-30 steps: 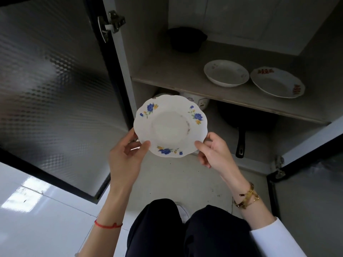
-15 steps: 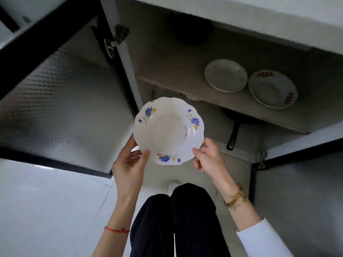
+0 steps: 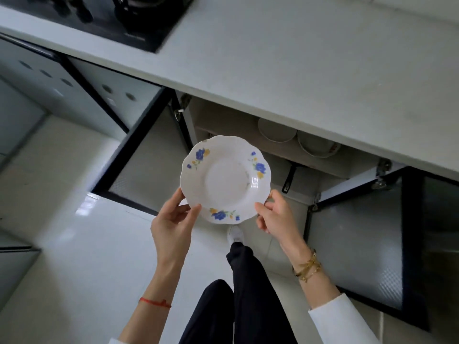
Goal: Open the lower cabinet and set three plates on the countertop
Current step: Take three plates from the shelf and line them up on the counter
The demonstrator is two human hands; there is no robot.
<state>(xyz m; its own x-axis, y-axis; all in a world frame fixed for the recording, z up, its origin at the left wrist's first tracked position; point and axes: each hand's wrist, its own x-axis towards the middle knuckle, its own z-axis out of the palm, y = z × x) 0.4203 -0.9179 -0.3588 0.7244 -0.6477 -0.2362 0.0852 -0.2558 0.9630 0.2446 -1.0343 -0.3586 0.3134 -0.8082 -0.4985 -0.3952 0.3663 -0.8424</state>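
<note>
Your left hand point(image 3: 171, 224) and right hand point(image 3: 275, 216) fingers pinch the flowered plate point(image 3: 224, 178) at its near rim, left and right, below the surface point(image 3: 298, 70).

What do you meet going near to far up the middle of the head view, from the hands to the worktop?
Left hand and right hand → flowered plate held between them → two plates on the cabinet shelf → countertop → black hob.

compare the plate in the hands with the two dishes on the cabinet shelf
The plate has blue flowers and a scalloped rim; the two dishes look rounder, one plain, the other marked red. The plate is held in the air by both hands, while the dishes sit on the shelf. All are white.
</note>
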